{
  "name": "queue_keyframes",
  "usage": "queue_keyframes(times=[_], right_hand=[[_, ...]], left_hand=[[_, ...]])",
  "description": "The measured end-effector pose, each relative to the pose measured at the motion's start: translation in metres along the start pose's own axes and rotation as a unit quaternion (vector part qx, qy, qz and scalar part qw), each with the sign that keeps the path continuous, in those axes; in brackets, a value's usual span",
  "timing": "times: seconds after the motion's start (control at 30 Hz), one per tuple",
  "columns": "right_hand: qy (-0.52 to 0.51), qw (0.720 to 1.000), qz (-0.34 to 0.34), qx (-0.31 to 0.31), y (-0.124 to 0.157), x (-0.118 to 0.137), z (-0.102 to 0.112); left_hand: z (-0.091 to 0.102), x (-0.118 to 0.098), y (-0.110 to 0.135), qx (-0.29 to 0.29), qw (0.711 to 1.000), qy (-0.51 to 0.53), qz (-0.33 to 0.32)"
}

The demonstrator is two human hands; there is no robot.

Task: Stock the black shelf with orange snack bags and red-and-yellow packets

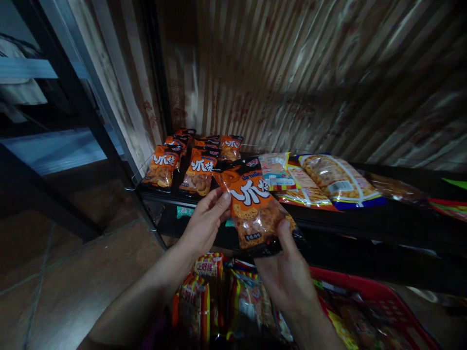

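An orange and black snack bag [255, 204] with large white lettering is held up in front of the shelf, its printed face towards me. My left hand [208, 216] pinches its upper left edge between thumb and fingers. At the lower right, my right hand [288, 265] grips the same bag, thumb on the front and fingers hidden behind. Matching orange bags stand in rows on the shelf just beyond, among them one at the front left [162, 167] and another [199, 170] beside it.
Other snack packets, including a blue-edged bag [339, 180], lie along the black shelf [404, 214] to the right. Below, a red basket [350, 282] holds several packets. A dark metal post [83, 112] rises at the left, and a striped curtain [292, 73] hangs behind.
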State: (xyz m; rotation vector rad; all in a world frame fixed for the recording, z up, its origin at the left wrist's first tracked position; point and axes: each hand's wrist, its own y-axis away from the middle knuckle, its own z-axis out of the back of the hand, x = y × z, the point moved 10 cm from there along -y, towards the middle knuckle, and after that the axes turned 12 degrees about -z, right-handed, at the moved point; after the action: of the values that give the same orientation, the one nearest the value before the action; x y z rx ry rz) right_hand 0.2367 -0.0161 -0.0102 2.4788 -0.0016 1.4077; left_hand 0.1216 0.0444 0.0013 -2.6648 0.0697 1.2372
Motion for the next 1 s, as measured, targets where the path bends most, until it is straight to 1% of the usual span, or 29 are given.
queue_keyframes(times=[0.1, 0.2, 0.33, 0.43, 0.63, 0.7, 0.8, 0.9, 1.0], right_hand=[[0.002, 0.999, -0.03, 0.014, 0.001, -0.013, -0.004], [-0.021, 0.996, -0.082, 0.032, 0.003, -0.027, -0.007], [-0.025, 0.99, -0.131, 0.048, 0.009, -0.04, -0.009], [-0.011, 0.987, -0.156, 0.048, 0.013, -0.047, -0.009], [-0.017, 0.986, -0.161, 0.03, 0.012, -0.054, -0.004], [-0.013, 0.988, -0.15, 0.027, 0.012, -0.051, -0.004], [-0.005, 0.988, -0.147, 0.035, 0.015, -0.051, -0.008], [-0.005, 0.982, -0.182, 0.048, 0.02, -0.065, -0.015], [-0.018, 0.978, -0.202, 0.052, 0.025, -0.082, -0.018]], left_hand=[[0.009, 0.0, -0.002, -0.03, 0.999, -0.023, -0.007], [0.016, -0.001, -0.005, -0.049, 0.997, -0.051, -0.02], [0.023, -0.004, -0.009, -0.065, 0.996, -0.056, -0.038], [0.028, -0.001, -0.01, -0.081, 0.995, -0.053, -0.029], [0.031, 0.006, -0.01, -0.091, 0.995, -0.048, -0.007], [0.028, 0.003, -0.01, -0.088, 0.996, -0.032, -0.007], [0.021, -0.007, -0.012, -0.065, 0.998, 0.006, -0.015], [0.017, -0.017, -0.013, -0.045, 0.999, 0.021, -0.014], [0.023, -0.022, -0.012, -0.065, 0.998, 0.016, -0.011]])
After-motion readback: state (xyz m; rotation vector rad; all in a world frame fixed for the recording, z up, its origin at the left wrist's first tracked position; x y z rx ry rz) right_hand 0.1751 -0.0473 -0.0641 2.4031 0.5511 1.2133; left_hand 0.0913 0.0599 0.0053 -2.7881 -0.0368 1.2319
